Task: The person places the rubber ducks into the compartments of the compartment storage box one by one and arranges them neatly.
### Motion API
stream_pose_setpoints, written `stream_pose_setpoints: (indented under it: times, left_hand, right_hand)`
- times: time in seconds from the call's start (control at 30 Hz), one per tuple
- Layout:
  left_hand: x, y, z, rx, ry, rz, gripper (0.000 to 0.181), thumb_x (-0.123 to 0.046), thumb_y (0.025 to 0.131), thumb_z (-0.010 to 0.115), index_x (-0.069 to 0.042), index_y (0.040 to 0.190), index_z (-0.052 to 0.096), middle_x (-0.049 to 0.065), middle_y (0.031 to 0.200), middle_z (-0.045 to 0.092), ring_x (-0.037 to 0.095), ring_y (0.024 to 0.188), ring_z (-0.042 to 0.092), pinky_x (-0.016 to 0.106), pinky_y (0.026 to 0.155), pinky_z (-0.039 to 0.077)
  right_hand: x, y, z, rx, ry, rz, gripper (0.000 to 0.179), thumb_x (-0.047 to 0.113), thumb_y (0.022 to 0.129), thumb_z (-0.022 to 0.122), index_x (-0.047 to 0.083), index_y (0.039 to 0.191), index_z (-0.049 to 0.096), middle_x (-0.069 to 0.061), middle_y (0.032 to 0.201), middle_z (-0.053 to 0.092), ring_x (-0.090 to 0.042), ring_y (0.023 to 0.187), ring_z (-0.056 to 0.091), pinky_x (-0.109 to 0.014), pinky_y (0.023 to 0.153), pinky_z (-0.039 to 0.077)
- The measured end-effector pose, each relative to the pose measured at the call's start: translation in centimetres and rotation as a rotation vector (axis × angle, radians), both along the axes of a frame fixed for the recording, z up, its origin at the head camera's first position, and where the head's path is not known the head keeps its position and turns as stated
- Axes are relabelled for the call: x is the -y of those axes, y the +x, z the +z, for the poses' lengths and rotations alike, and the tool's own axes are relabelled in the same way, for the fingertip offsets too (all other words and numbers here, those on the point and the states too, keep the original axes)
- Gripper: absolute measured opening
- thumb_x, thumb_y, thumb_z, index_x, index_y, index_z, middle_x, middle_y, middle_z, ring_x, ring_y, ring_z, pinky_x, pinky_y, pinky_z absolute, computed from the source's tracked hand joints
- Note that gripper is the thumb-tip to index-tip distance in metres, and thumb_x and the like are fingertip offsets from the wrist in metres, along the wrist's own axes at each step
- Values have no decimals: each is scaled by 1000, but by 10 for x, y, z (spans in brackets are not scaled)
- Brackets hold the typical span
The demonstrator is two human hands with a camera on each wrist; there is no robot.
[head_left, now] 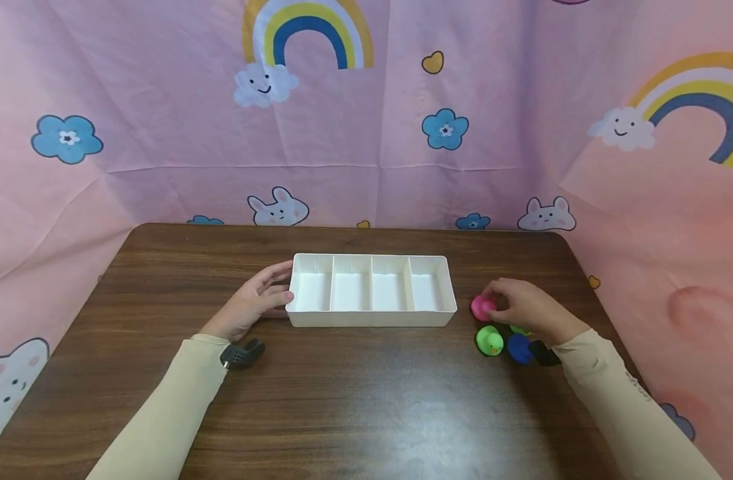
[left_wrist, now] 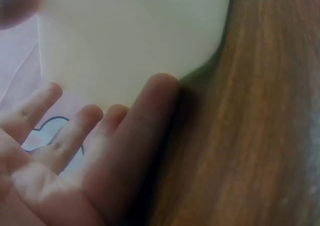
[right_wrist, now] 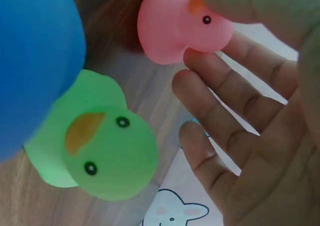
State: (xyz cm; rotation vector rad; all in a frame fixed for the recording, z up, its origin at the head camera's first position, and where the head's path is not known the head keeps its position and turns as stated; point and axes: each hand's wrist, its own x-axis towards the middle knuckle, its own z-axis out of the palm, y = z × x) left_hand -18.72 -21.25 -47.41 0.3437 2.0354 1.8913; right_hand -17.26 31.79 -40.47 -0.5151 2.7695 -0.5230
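Note:
A white four-section box (head_left: 369,319) stands on the table. At its left end, my left hand (head_left: 251,301) touches the wall with fingers extended; the left wrist view shows several fingertips (left_wrist: 90,115) against the white end wall (left_wrist: 125,45). To the right of the box, my right hand (head_left: 531,307) pinches a pink rubber duck (head_left: 481,308) by its head, between thumb and fingers, as the right wrist view shows on the pink duck (right_wrist: 167,25). Nearer me sit a green duck (head_left: 490,341) and a blue duck (head_left: 519,349). Another green thing (head_left: 520,330) is mostly hidden under the right hand.
The brown wooden table (head_left: 354,400) ends at a pink patterned cloth (head_left: 378,133) behind and at both sides. All the box's sections look bare inside. In the right wrist view, a blue duck (right_wrist: 35,55) partly covers a green duck (right_wrist: 115,151).

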Motion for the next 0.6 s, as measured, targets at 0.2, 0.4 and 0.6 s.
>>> stream_pose_setpoints:
  times: [0.2, 0.4, 0.6]
  left_hand:
    - [-2, 0, -2, 10, 20, 18, 70, -15, 101, 67, -12, 161, 32, 18, 161, 36, 13, 128, 59, 36, 94, 60]
    - [-4, 0, -2, 18, 14, 34, 67, -17, 103, 65, -13, 162, 32, 18, 161, 37, 9, 122, 62, 47, 90, 61]
    - [-6, 1, -1, 10, 23, 30, 70, -17, 103, 64, -16, 164, 30, 17, 163, 36, 7, 122, 62, 45, 90, 62]
  right_hand:
    - [0, 1, -1, -20, 11, 1, 24, 21, 94, 77, 7, 113, 71, -4, 104, 71, -23, 93, 64, -50, 87, 58]
    - [0, 1, 1, -67, -9, -13, 25, 21, 93, 78, 7, 112, 71, -1, 99, 70, -22, 90, 65, -46, 83, 58]
    - [0, 0, 8, -123, -67, -30, 25, 20, 92, 79, 7, 111, 71, -2, 100, 72, -24, 92, 67, -47, 83, 59]
